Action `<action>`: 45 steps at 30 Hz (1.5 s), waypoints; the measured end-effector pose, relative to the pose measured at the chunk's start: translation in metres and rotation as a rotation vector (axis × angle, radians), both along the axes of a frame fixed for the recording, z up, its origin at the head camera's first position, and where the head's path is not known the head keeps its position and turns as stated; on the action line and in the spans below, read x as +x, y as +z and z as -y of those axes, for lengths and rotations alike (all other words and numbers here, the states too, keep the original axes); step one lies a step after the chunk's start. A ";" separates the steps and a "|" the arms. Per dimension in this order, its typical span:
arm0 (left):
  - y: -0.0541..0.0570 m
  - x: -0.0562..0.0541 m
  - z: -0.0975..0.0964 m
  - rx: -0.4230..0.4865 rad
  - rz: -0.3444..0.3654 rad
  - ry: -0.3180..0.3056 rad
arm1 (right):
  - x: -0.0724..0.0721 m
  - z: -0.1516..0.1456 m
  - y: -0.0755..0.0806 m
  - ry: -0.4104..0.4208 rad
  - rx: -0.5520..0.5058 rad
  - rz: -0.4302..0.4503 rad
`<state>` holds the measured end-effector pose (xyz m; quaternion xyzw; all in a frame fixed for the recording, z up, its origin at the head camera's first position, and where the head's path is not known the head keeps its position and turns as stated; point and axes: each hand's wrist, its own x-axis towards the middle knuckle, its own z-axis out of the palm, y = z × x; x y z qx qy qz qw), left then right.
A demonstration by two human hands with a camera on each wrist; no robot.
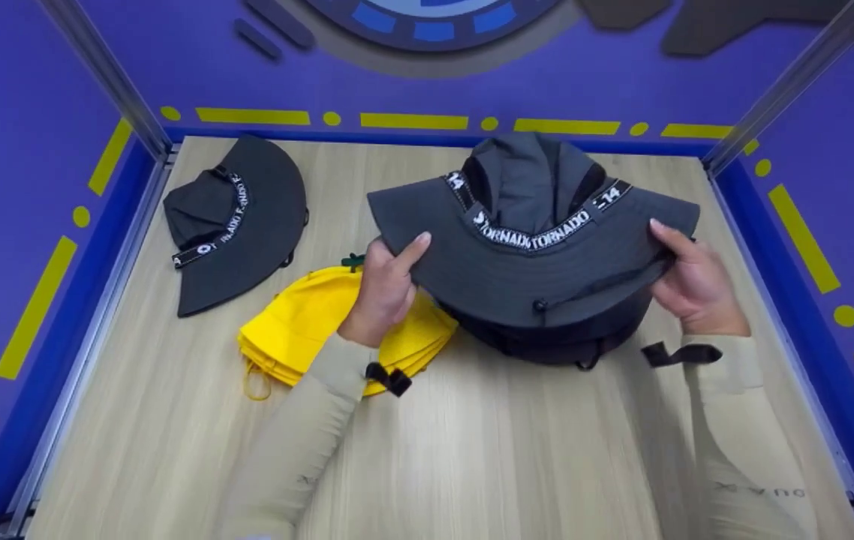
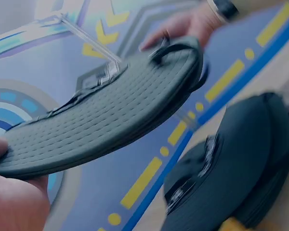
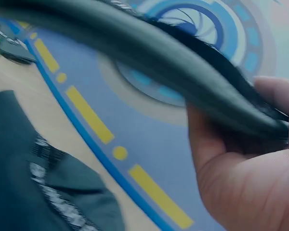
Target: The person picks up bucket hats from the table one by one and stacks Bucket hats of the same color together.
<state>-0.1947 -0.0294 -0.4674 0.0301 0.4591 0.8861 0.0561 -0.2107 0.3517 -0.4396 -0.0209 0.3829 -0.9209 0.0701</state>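
Both hands hold a dark grey sun hat [image 1: 487,274] by its brim, raised over the table with its crown toward the back wall. White TORNADO lettering runs along its band. The left hand [image 1: 386,289] grips the left side of the brim, thumb on top. On the opposite side the right hand [image 1: 697,289] pinches the brim between thumb and fingers. A second dark hat [image 1: 547,349] shows below the held one, mostly hidden in the head view; the right wrist view shows a dark hat [image 3: 67,187] lying on the table.
Yellow hats [image 1: 299,322] lie stacked beneath the left forearm, a green piece on top and a cord at the side. Another dark grey hat [image 1: 266,225] rests at the back left of the wooden table [image 1: 472,450]. Blue-purple panels [image 1: 427,97] with metal posts enclose it.
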 end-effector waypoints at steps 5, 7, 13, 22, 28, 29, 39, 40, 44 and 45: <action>0.015 -0.029 0.001 -0.152 -0.113 -0.004 | -0.020 -0.021 0.025 0.013 0.076 -0.004; 0.022 -0.036 0.001 -0.222 -0.164 0.008 | -0.025 -0.027 0.036 0.016 0.101 -0.032; 0.022 -0.046 -0.005 -0.281 -0.197 0.005 | -0.023 -0.040 0.042 -0.084 0.184 -0.159; -0.034 -0.036 -0.017 -0.366 0.017 -0.089 | -0.009 -0.059 -0.032 -0.080 0.254 -0.067; -0.052 -0.036 -0.029 -0.495 0.137 -0.101 | -0.008 -0.064 -0.055 -0.070 0.239 0.062; -0.054 -0.037 -0.031 -0.507 0.141 -0.109 | -0.008 -0.064 -0.057 -0.079 0.242 0.082; -0.062 -0.051 -0.038 -0.684 0.164 -0.102 | -0.013 -0.057 -0.075 -0.237 0.841 0.271; -0.062 -0.054 -0.039 -0.764 0.152 -0.073 | -0.015 -0.056 -0.077 -0.242 0.969 0.285; -0.062 -0.063 -0.044 -1.137 0.093 0.013 | -0.019 -0.054 -0.084 -0.242 1.392 0.314; -0.061 -0.064 -0.046 -1.211 0.074 0.013 | -0.020 -0.053 -0.086 -0.237 1.448 0.315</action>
